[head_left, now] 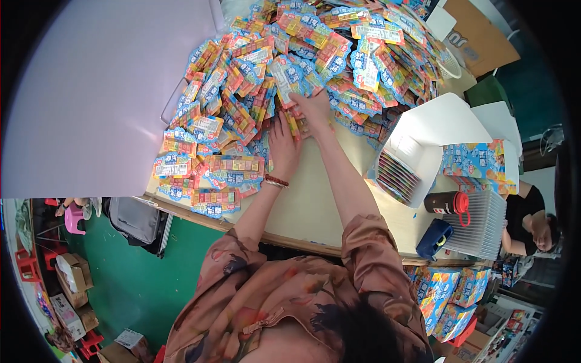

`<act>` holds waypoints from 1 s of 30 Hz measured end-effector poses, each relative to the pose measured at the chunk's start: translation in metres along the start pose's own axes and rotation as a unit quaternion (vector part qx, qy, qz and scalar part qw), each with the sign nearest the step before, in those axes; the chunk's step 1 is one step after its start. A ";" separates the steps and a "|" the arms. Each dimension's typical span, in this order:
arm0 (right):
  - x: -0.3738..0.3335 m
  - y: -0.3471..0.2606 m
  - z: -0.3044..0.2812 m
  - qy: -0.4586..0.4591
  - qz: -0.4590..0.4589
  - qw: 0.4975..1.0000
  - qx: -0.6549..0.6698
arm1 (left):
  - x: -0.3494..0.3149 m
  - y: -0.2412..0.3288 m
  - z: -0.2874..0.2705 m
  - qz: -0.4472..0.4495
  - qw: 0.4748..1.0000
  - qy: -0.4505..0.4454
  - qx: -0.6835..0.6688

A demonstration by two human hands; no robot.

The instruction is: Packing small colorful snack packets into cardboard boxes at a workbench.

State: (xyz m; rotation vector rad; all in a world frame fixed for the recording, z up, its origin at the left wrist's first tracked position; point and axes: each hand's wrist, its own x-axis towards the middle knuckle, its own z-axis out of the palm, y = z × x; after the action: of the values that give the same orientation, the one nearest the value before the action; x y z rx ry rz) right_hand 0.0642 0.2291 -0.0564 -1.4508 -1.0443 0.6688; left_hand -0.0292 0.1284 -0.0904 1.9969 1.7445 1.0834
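Fingers (279, 126) of my left hand (283, 148) lie straight out at the near edge of the pack heap (239, 112) on the far worktop (302, 212); my right hand (313, 114) touches a blue-and-white pack (284, 78), its grip I cannot tell.

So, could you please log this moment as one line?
left hand: at pile of flat, multicoloured, wavy-edged packets | right hand: touching one packet | open white box: at right, packets inside
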 end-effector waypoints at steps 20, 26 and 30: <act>-0.098 -0.002 -0.099 -0.073 0.215 0.955 0.191 | -0.056 -0.011 -0.044 -0.076 0.979 0.004 -0.190; -0.137 -0.006 -0.110 0.022 0.111 0.986 0.123 | -0.065 0.013 -0.068 -0.135 0.960 -0.025 -0.243; -0.173 -0.020 -0.121 0.054 0.081 0.995 0.004 | -0.088 0.023 -0.078 -0.056 0.992 0.022 -0.110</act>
State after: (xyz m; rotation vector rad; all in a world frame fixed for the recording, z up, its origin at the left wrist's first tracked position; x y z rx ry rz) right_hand 0.0893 0.0191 -0.0444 -1.5584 -0.8453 0.7016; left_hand -0.0652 0.0201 -0.0531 1.7352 1.6560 1.2318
